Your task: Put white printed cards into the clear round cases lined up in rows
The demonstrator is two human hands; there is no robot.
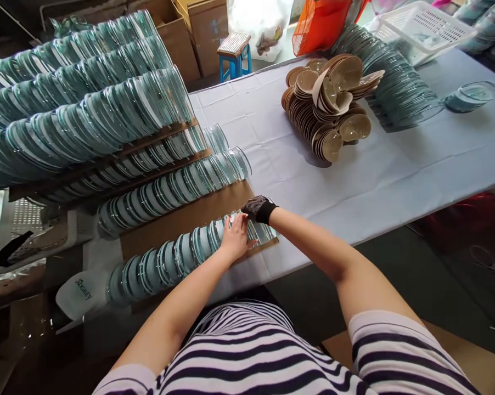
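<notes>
A long row of clear, bluish, curved plastic-looking pieces (165, 260), nested on edge, lies along a brown cardboard sheet (173, 224) at the near edge of the table. My left hand (235, 236) is bare and grips over this row near its right end, thumb toward the right. Beside it, my right hand (259, 209) wears a black mesh glove and curls over the far side of the same row. Its fingertips are mostly hidden, close to my left fingers. A few clear pieces show to the right of both hands.
More rows of clear pieces (83, 126) are stacked at left. Brown glossy cup-like pieces (330, 104) sit on the white-covered table (272, 153), beside another clear row (399, 82) and a white basket (428, 27). A blue stool (235, 55) stands behind.
</notes>
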